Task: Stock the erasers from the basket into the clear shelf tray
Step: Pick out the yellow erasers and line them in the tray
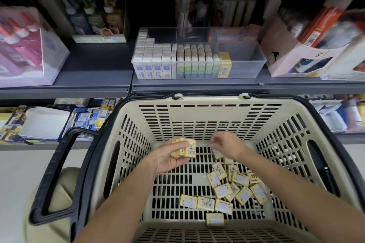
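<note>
A beige basket [197,116] with black handles sits below the shelf. Several yellow wrapped erasers [233,189] lie loose on its slotted floor, mostly at the right. My left hand [167,160] grips a small stack of yellow erasers [185,148] above the basket floor. Just right of that stack, my right hand [227,144] hovers with its fingers curled; whether it pinches anything is unclear. The clear shelf tray [246,61] stands on the shelf above. It holds rows of white, blue and green erasers at the left, one yellow row [225,65], and bare space at the right.
A box of glue bottles [25,45] stands at the left of the shelf. A pink cardboard display box [296,53] sits right of the tray. Small packs fill the lower shelf [59,120] behind the basket's left handle [57,173].
</note>
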